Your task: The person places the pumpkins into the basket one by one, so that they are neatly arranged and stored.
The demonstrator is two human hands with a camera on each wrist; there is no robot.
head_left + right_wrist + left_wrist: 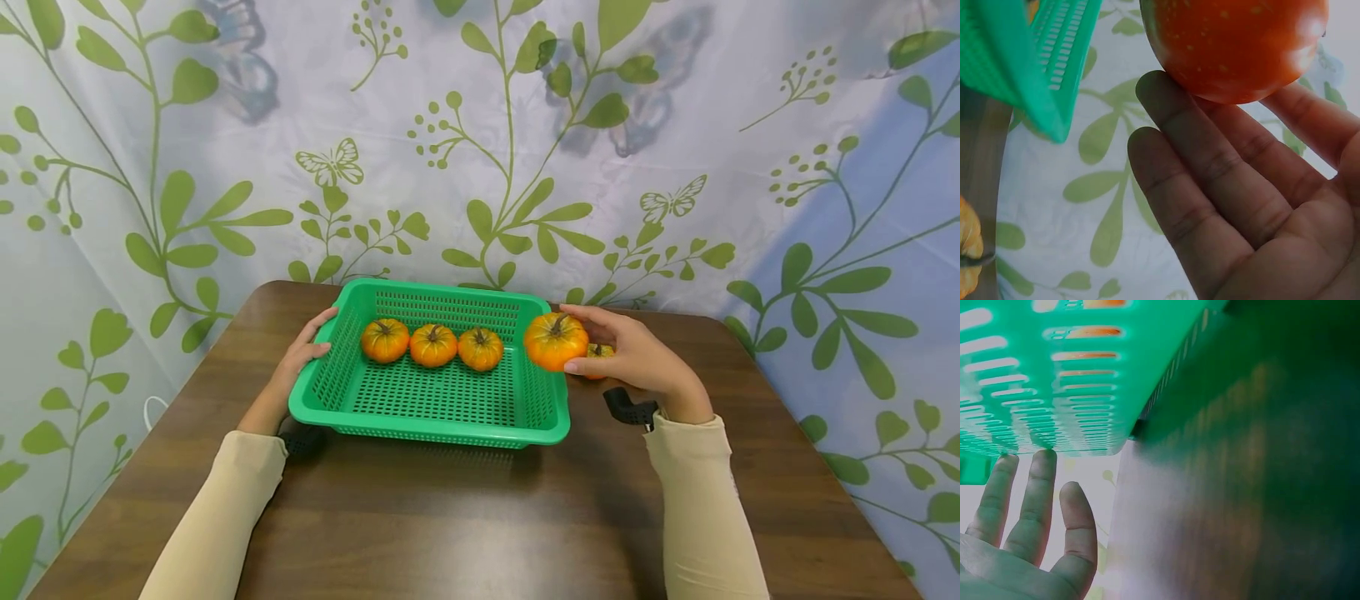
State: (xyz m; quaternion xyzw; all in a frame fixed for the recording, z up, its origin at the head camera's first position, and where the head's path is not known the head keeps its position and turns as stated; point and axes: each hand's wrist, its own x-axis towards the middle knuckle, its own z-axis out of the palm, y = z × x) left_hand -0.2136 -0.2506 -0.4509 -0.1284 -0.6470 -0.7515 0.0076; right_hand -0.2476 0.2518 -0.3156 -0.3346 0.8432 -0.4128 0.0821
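My right hand (641, 354) holds a small orange pumpkin (553, 343) between thumb and fingers, raised over the right rim of a green plastic basket (431, 432). From below, in the right wrist view, the held pumpkin (1235, 47) looks smooth and reddish, with fingertips against its underside. My left hand (294, 367) grips the basket's left rim, thumb over the edge and fingers along the outer wall. Three more pumpkins (432, 345) sit in a row inside, toward the back. Another pumpkin (600, 358) lies on the table right of the basket, partly hidden behind my right hand.
The basket stands on a brown wooden table (420, 533). A light curtain (420, 208) with green leaves and butterflies hangs right behind the table's far edge. Black wrist mounts (630, 410) sit beneath my wrists, and a white cable (153, 410) loops at the table's left edge.
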